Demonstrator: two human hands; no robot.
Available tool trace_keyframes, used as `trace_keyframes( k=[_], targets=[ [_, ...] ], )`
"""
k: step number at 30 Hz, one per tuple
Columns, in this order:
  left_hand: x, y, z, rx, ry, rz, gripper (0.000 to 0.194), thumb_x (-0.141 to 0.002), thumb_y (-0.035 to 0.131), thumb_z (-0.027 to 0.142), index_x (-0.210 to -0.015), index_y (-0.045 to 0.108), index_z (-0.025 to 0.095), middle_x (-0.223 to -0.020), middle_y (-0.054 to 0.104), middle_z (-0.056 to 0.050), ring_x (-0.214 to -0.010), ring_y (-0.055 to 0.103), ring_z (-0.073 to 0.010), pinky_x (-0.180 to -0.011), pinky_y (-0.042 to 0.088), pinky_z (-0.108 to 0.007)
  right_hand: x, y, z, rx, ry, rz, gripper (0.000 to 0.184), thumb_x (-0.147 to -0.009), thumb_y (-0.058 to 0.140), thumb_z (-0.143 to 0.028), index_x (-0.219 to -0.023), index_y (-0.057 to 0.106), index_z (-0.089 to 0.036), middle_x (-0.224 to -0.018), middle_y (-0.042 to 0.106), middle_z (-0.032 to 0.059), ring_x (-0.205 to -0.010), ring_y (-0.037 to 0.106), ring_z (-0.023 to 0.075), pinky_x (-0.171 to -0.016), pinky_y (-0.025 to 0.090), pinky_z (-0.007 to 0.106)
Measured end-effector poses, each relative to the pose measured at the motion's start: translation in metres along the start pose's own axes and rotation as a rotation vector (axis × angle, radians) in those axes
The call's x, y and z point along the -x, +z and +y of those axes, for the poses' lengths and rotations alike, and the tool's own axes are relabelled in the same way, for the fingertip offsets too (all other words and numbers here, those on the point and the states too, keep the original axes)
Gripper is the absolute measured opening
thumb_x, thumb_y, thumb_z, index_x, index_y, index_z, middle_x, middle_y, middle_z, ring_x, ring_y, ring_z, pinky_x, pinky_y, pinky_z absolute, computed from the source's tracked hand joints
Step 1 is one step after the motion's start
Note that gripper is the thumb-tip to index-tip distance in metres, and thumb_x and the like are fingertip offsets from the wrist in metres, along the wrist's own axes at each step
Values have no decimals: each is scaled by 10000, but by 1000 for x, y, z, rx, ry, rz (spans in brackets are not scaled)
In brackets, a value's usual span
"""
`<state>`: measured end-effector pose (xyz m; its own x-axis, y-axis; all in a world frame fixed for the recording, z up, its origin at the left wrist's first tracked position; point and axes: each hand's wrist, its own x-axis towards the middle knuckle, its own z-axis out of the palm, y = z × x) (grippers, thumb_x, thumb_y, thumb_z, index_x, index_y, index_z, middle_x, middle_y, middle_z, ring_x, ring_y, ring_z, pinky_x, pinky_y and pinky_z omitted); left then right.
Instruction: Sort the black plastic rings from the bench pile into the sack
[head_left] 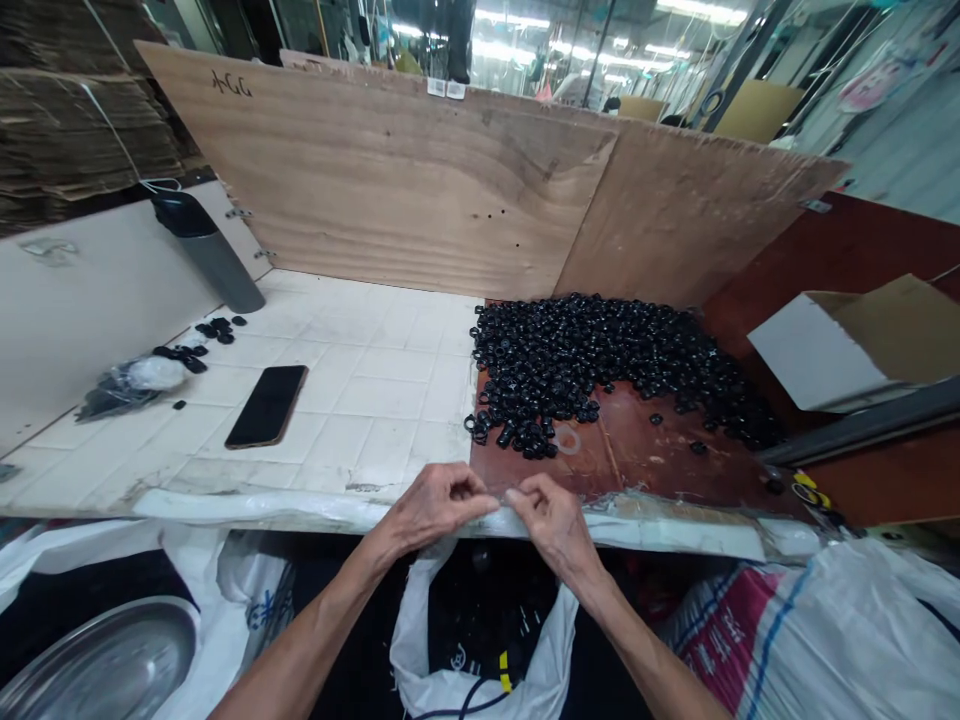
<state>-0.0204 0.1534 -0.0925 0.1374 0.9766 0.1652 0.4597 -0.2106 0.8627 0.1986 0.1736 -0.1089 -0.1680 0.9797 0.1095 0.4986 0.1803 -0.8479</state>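
The left hand (431, 507) and right hand (547, 525) meet at the near edge of the table, just in front of the pile of black rings (600, 370). Both grips are narrow, with thumb and fingertips drawn into tight pinches and the two pinches almost touching over the white wrapped edge strip (247, 510). Something small may sit between the fingertips, but the fingers hide it, so what they hold, if anything, cannot be told. A close fingertip pinch with the wrists low suits work this fine, since it gives control without pressing on the edge.

The pile of black rings lies directly beyond the hands on a scarred brown board (637, 455), with a few stray rings (656, 419) lying loose at its near side. To the left of the pile are white tiles (367, 395) holding a black smartphone (266, 405), and further left a small cluster of rings (217, 330) beside a knotted plastic bag (127, 390) and a dark flask (208, 250). Plywood panels (375, 170) stand behind the pile, and a cardboard box (862, 340) sits to its right. Below the table edge, nearer the person than the pile, are an open white plastic bag (420, 650), a woven sack (825, 630) and a steel basin (97, 660).
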Motion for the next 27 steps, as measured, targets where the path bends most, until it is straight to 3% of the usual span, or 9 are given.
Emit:
trace_keyframes(
  k=[3,5,9,15,20,27],
  targets=[
    [-26,8,-20,-239,-76,289,308,-778,740,346,-1043,681,199,-930,685,-31,-770,668,-190,-716,541,-305,-23,-7,4,274,-112,190,282,-827,593,-340,-1039,651,-165,-982,659,108,-739,650,218,-675,546,339],
    [-42,15,-28,-359,-68,349,363,-781,745,339,-1106,653,208,-1002,669,-51,-878,673,-221,-802,542,-341,-34,-6,3,388,-166,187,296,-834,570,-284,-1099,632,-168,-1072,623,126,-834,656,241,-744,547,362],
    [-53,21,-26,-441,-30,327,194,-843,676,252,-1028,656,195,-963,665,-51,-891,670,-225,-837,535,-350,-40,3,-1,447,-242,90,188,-888,507,-221,-1024,635,-198,-995,614,99,-874,637,238,-778,528,341],
    [-22,11,-14,-274,79,285,181,-842,625,144,-1016,652,188,-956,654,-50,-835,655,-183,-778,541,-305,-34,5,8,337,-277,46,137,-867,514,-158,-961,612,-178,-960,619,91,-871,613,229,-818,504,346],
    [-5,13,-18,-194,144,201,259,-838,615,110,-1082,645,192,-964,639,-52,-885,636,-184,-817,532,-317,-25,1,3,58,-186,39,162,-884,561,-222,-1016,645,-181,-947,633,61,-697,606,159,-679,517,288],
    [-3,15,-12,-24,120,173,238,-831,642,137,-1064,654,187,-920,665,-37,-761,650,-142,-716,556,-264,-10,13,-19,-372,-49,-65,235,-810,665,-273,-1029,687,-192,-1010,658,69,-804,645,162,-670,545,256]
  ],
)
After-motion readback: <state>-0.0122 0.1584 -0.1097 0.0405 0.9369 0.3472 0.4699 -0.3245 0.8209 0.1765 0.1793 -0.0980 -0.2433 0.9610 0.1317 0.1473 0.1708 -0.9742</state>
